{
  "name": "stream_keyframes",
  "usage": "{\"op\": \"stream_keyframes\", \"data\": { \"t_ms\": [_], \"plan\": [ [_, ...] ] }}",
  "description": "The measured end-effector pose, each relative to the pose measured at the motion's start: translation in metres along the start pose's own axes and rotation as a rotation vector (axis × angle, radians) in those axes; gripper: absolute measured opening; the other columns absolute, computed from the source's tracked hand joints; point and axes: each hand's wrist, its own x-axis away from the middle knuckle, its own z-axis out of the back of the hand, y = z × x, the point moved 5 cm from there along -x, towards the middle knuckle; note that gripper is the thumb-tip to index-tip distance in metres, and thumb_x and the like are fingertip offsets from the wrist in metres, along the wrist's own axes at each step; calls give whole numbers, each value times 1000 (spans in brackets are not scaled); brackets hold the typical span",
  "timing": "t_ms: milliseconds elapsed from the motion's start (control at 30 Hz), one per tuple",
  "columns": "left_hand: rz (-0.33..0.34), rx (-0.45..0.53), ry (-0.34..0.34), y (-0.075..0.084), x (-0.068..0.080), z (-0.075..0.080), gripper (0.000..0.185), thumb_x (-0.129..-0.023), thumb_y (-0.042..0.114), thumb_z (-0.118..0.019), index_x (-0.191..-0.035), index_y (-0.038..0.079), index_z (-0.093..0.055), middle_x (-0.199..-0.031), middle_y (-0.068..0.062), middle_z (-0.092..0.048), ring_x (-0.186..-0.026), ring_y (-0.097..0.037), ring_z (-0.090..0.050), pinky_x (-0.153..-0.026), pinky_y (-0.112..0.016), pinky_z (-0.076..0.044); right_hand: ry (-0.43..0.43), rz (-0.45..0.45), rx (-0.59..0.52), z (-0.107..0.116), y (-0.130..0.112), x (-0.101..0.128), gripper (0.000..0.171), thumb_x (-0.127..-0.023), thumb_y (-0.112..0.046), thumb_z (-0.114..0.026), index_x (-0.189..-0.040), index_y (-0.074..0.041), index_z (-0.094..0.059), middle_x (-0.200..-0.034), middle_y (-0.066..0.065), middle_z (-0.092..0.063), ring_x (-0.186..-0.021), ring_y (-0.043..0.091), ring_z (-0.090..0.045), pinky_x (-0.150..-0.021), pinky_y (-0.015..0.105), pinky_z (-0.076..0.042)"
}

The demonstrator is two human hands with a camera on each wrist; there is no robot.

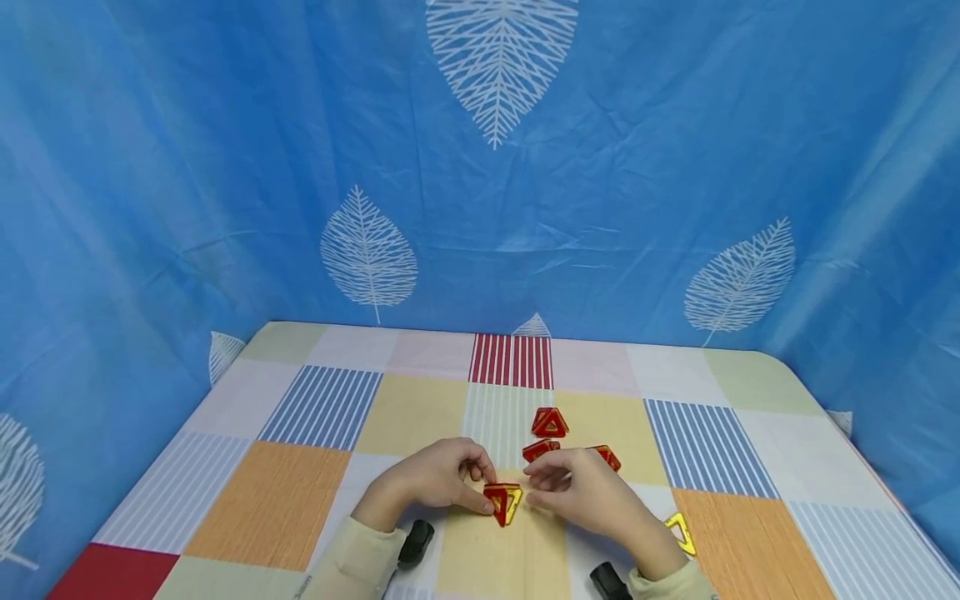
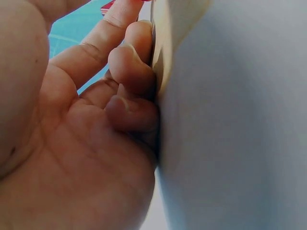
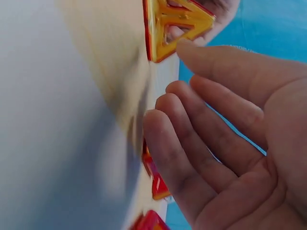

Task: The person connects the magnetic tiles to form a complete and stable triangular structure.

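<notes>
In the head view, a small shape of red and yellow triangular tiles (image 1: pixel 513 503) stands on the tablecloth in front of me. My left hand (image 1: pixel 442 477) pinches it at its left side between thumb and forefinger, and its other fingers curl against the cloth. To the right of the shape is my right hand (image 1: pixel 583 493), with thumb and fingers apart and nothing between them. The right wrist view shows this right hand (image 3: pixel 216 139) with loosely bent fingers, its thumb tip close to the yellow triangle tile (image 3: pixel 184 21). Most of the shape is hidden in the left wrist view.
Beyond my hands lie a red triangular piece (image 1: pixel 550 422), a second red piece (image 1: pixel 538 451) and a third (image 1: pixel 607 457) partly behind my right hand. A yellow triangle tile (image 1: pixel 681 533) lies beside my right forearm. A blue curtain (image 1: pixel 600 208) hangs behind the patchwork tablecloth (image 1: pixel 262 500).
</notes>
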Motion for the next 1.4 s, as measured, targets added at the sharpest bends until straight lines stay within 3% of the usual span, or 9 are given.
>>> {"op": "stream_keyframes", "data": {
  "t_ms": [367, 833, 1067, 1400],
  "plan": [
    [-10, 18, -3, 2, 0, 0, 22, -79, 15, -88, -92, 14, -70, -86, -3, -56, -70, -14, -43, -66, -29, -38, -87, -86, -137, 56, 24, 45, 33, -87, -20, -81, -114, -3, -73, -105, 10, -70, -86, 15, -66, -74, 31, -56],
    [12, 34, 0, 4, 2, 0, 22, -79, 13, -88, -92, 13, -70, -85, -2, -56, -75, -15, -45, -68, -30, -39, -71, -278, -150, 112, 79, 107, 50, -82, -13, -84, -123, 8, -65, -111, 17, -69, -88, 18, -64, -72, 31, -56],
    [14, 45, -3, 3, 2, -1, 22, -79, 12, -88, -92, 13, -70, -84, -2, -56, -76, -15, -46, -68, -30, -39, -86, -356, -81, 116, 100, 126, 63, -76, -29, -90, -121, 8, -66, -106, 12, -69, -81, 15, -59, -69, 29, -53],
    [9, 49, -1, 3, 1, 0, 22, -78, 12, -88, -92, 13, -70, -86, -3, -56, -76, -15, -45, -67, -30, -39, -11, -329, 92, 107, 101, 128, 46, -73, -31, -91, -104, -2, -73, -90, 2, -66, -74, 6, -55, -66, 26, -51]
  ]
}}
